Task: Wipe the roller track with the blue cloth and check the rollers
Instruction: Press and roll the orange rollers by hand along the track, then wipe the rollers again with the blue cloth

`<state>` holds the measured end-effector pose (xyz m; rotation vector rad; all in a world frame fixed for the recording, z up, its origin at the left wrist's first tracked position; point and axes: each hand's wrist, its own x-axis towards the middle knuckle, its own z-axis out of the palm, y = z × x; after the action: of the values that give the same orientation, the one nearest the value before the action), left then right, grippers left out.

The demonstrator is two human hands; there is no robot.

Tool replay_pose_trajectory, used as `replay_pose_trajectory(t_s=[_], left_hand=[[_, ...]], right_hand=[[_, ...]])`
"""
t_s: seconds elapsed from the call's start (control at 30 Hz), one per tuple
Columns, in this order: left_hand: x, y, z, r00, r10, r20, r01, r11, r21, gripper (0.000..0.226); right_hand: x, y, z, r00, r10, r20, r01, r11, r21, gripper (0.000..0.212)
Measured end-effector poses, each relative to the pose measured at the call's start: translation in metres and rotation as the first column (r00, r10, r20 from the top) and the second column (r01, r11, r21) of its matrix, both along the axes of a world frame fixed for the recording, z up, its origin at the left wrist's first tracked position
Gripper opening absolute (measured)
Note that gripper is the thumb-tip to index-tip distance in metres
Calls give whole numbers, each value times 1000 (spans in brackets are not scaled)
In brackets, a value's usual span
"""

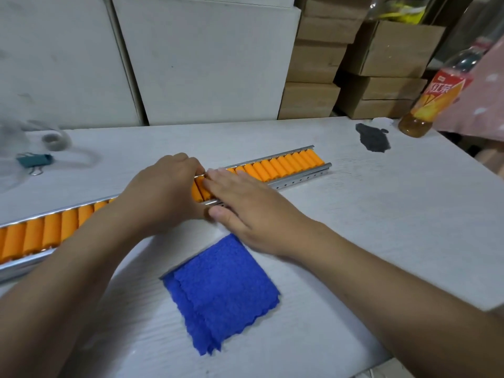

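I judge I'm on the roller check: my left hand [161,192] curls over the track [297,174], my right hand [245,205] lies flat-fingered on the rollers [283,165], the cloth [221,290] idle on the worktop [381,214] nearer me; next, roll them on along.

This looks like a stockroom or small packing workshop. Behind the far edge of a white worktable [381,214] stand large white boxes [204,64] and stacks of plain brown cardboard cartons [313,77]. A metal roller track [300,174] with orange rollers lies across the table, with a binder clip [34,160] near the left edge and a bottle of tea [433,96] at the far right corner.
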<state>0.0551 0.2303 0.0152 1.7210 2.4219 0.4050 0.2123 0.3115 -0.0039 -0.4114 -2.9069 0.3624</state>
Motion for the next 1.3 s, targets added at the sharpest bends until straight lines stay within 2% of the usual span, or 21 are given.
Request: replay_pose_trajectory(t_s=[0.07, 0.17, 0.27, 0.33, 0.4, 0.5, 0.57, 0.67, 0.73, 0.77, 0.8, 0.83, 0.9, 1.0, 1.03, 1.1, 1.13, 1.23, 1.27, 1.3], left_hand=[[0, 0, 0, 1000, -7, -14, 6, 1000, -16, 72], [-1, 1, 0, 999, -17, -29, 16, 999, -48, 76], [-1, 0, 1, 999, -23, -38, 21, 998, -57, 77], [0, 0, 1, 999, -24, -38, 22, 998, -59, 78], [0, 0, 1, 999, -28, -43, 26, 998, -55, 77], [0, 0, 1, 997, -38, -70, 33, 997, -65, 77], [1, -1, 2, 996, -40, -80, 35, 997, -69, 78], [3, -1, 3, 996, -42, -77, 37, 997, -67, 77], [6, -4, 4, 994, -43, -98, 37, 997, -64, 79], [6, -8, 5, 991, -48, -122, 41, 997, -61, 82], [6, -14, 7, 988, -49, -144, 44, 998, -43, 87], [4, -24, 9, 988, -37, -152, 37, 999, -2, 89], [-5, -53, 14, 994, 26, -108, -11, 991, 132, 84], [-28, -108, 12, 990, 142, -7, -130, 925, 357, 65], [-36, -129, 9, 983, 177, 39, -177, 890, 420, 61], [-53, -171, 4, 954, 259, 150, -299, 822, 484, 61], [-61, -191, 0, 927, 311, 210, -374, 794, 479, 65], [-78, -237, -8, 788, 385, 480, -580, 725, 372, 84], [-81, -243, -13, 744, 394, 540, -614, 722, 319, 89], [-83, -247, -19, 736, 411, 537, -619, 731, 288, 90]], right_hand=[[9, 13, -6, 998, -66, -9, 66, 998, -16, 56], [34, 51, -11, 963, -268, -39, 267, 963, -21, 55], [59, 83, -8, 880, -469, -77, 468, 883, -31, 51], [70, 99, -10, 808, -588, -33, 583, 807, -98, 52], [75, 111, -17, 757, -654, 5, 647, 748, -146, 58], [76, 111, -21, 720, -690, -67, 670, 717, -192, 68], [73, 95, -14, 725, -676, -133, 650, 735, -195, 64], [72, 41, 6, 847, -497, -190, 451, 860, -236, 53], [73, -7, 12, 965, -249, -78, 206, 909, -362, 55], [74, -30, 11, 996, -79, 32, 85, 932, -353, 65], [75, -47, 7, 989, 63, 136, -19, 952, -307, 75], [76, -57, 1, 974, 130, 188, -78, 961, -264, 83], [76, -64, -8, 983, 80, 167, -37, 968, -247, 85], [72, -66, -11, 999, -25, 39, 34, 963, -266, 73], [71, -68, -11, 999, -44, 23, 49, 956, -290, 63], [68, -72, -8, 990, -131, -58, 99, 919, -382, 29], [65, -74, -3, 971, -206, -123, 126, 874, -469, 14], [40, -89, 18, 822, -484, -299, 134, 676, -724, 21], [28, -97, 25, 775, -550, -311, 99, 592, -800, 22], [12, -108, 33, 753, -586, -299, 43, 498, -866, 20]])
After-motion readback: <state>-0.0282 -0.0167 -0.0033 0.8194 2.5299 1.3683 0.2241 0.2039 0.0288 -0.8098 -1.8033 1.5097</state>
